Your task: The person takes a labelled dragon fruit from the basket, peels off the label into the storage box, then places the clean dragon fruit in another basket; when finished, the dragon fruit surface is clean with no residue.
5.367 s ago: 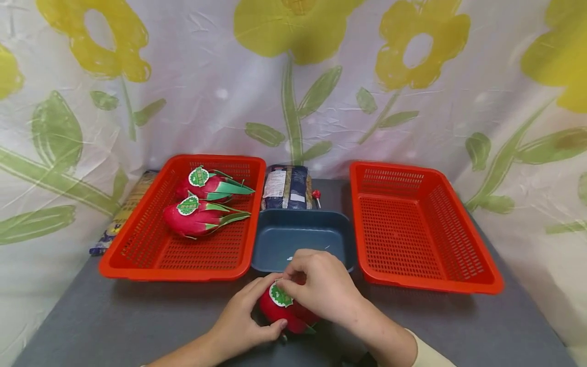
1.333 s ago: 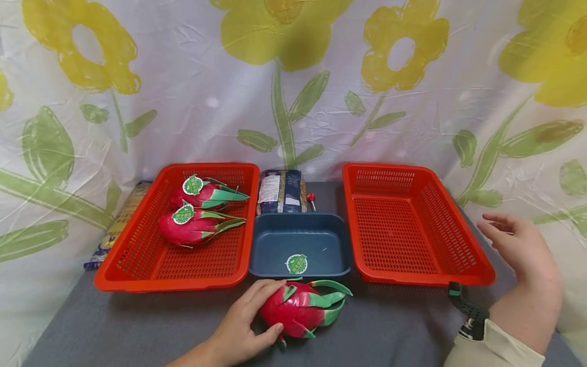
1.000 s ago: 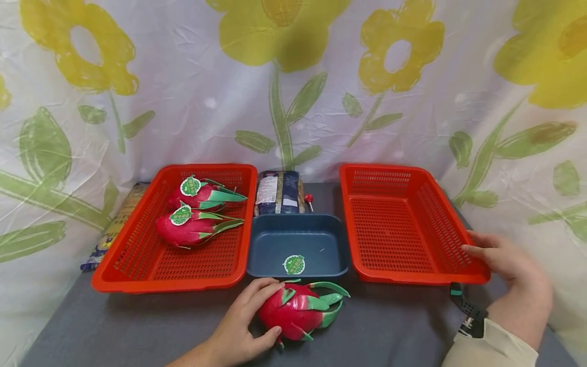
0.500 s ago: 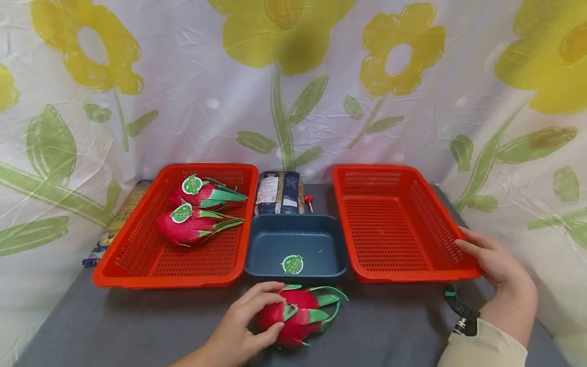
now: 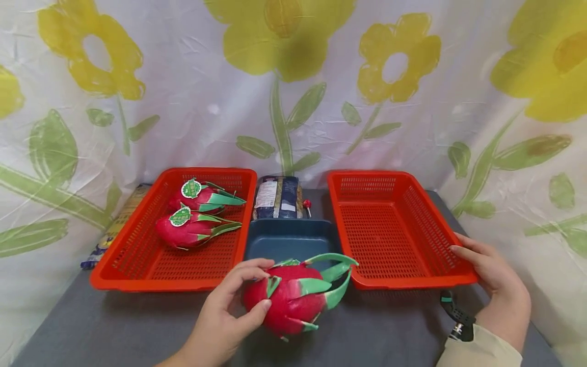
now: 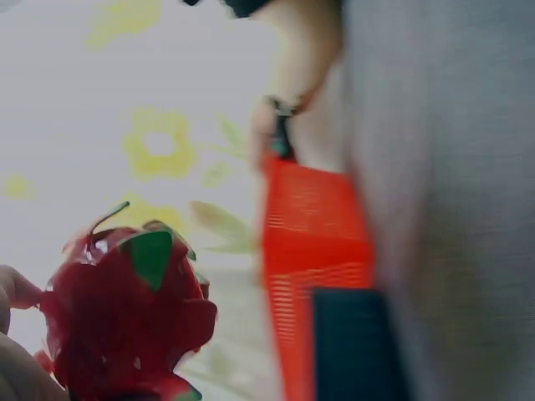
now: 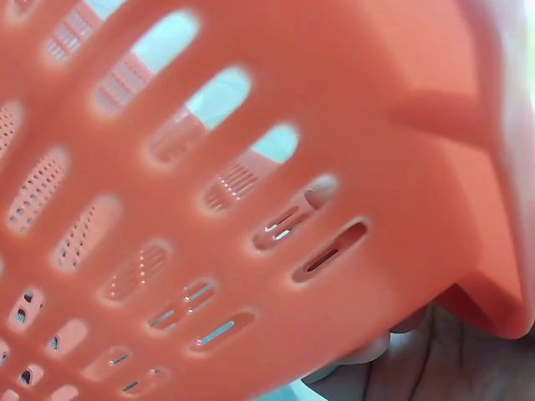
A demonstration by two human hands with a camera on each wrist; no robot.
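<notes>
The held fruit (image 5: 295, 300) looks smooth, glossy and plastic-like. Near the right edge of the worktop (image 5: 160, 321), the basket (image 5: 380, 232) is smooth, slightly shiny plastic. The worktop looks matt; along its far edge, the curtain (image 5: 192, 135) is creased, satiny cloth.

Nothing is legible: green-and-white stickers (image 5: 180, 216) on the two dragon fruits (image 5: 192, 233), ahead of the left hand (image 5: 225, 311) and to its left, bear marks too small to read, like the white label (image 5: 266, 194) on the packet (image 5: 283, 196) farther ahead
</notes>
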